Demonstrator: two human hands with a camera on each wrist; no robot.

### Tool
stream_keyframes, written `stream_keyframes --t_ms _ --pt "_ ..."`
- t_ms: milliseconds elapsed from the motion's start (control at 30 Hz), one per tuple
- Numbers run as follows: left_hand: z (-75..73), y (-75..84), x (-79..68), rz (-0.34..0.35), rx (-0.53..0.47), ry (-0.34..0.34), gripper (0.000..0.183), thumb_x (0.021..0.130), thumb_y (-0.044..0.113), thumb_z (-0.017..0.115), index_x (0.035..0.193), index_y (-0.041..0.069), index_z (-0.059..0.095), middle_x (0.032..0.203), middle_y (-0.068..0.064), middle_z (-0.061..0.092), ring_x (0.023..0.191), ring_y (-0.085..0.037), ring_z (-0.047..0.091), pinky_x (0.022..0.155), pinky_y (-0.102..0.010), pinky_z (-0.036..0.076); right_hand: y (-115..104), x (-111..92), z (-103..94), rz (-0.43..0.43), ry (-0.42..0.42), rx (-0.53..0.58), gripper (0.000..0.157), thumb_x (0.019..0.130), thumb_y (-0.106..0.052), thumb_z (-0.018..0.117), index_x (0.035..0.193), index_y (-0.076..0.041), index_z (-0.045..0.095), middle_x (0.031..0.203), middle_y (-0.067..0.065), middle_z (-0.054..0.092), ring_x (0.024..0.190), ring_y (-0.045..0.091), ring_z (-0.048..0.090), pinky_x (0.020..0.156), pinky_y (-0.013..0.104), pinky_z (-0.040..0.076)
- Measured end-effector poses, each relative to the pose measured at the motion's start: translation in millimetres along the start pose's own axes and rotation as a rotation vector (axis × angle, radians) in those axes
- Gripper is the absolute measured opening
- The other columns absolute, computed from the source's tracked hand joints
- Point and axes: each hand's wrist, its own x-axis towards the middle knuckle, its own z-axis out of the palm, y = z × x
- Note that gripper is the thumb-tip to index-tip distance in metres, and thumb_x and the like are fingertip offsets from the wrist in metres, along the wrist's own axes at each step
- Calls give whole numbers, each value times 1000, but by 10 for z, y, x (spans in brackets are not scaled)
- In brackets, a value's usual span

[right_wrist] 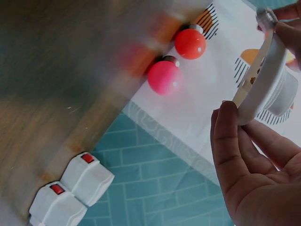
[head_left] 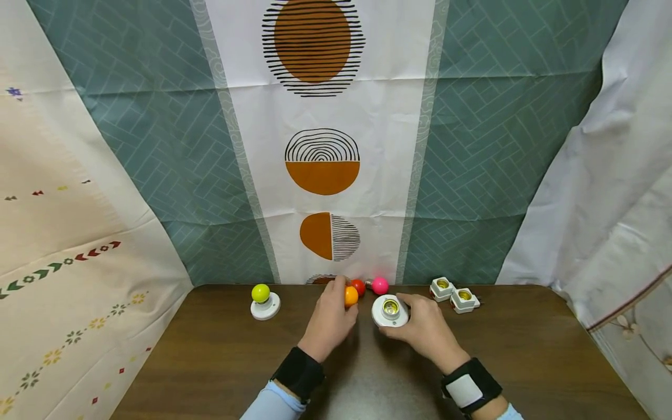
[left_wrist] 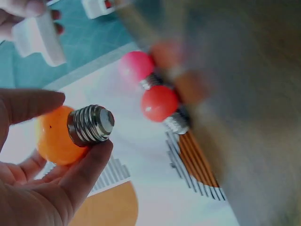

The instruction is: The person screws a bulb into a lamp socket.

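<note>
My left hand [head_left: 332, 315] grips an orange light bulb [left_wrist: 59, 136] by its round glass, and the metal screw base sticks out bare between thumb and fingers. In my right hand [head_left: 427, 326] is a round white lamp holder [head_left: 390, 311], pinched at its rim; from the head its brass-coloured socket shows. The right wrist view has the holder [right_wrist: 270, 77] edge-on, its flat underside turned toward the table. Bulb and holder are apart, side by side above the table. Just beyond them lie a red bulb [head_left: 359, 287] and a pink bulb [head_left: 380, 285].
A yellow-green bulb [head_left: 260, 293] stands in another round white holder [head_left: 265, 307] at the back left. Two white square sockets with red switches [right_wrist: 88, 176] sit at the back right of the brown table [head_left: 210, 361]. A patterned cloth [head_left: 325, 111] hangs behind the table's back edge.
</note>
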Motion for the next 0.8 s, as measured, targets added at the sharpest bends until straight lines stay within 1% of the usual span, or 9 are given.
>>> stream_keyframes --t_ms 133,267,367,533,667,800 --pt "-103 73 -11 5 -72 55 50 82 21 71 123 11 45 110 -3 51 92 -14 52 86 -29 45 -51 -7 7 -22 -31 27 79 51 -51 85 112 -6 64 100 -1 62 86 9 54 75 27 46" --pt "-178 148 -39 13 -99 92 51 84 33 68 128 14 49 115 0 52 95 -11 51 87 -27 44 -92 -12 13 -46 -59 47 75 52 -52 85 110 -8 65 96 -5 62 82 7 52 73 26 46" --pt "-213 192 -49 31 -134 120 51 84 35 67 129 17 51 114 2 51 95 -10 50 86 -25 44 -115 -6 12 -63 -63 43 74 52 -52 85 109 -9 66 95 -7 61 81 6 52 72 27 46" --pt "-258 243 -51 67 -197 152 51 84 29 68 131 16 51 114 1 50 98 -10 49 87 -24 43 -161 8 1 -85 -71 39 71 53 -50 85 108 -10 66 94 -8 61 81 6 52 72 27 46" --pt "-276 276 -54 119 -247 159 51 85 21 68 132 15 51 120 2 51 106 -10 49 91 -25 40 -196 12 8 -103 -81 46 69 54 -47 86 108 -11 65 95 -8 61 82 6 52 73 27 46" --pt "-247 324 -93 176 -321 154 52 84 13 68 133 15 49 122 1 51 105 -9 49 89 -24 41 -198 -29 23 -117 -83 59 65 55 -45 86 107 -13 65 95 -9 61 82 5 52 73 26 46"
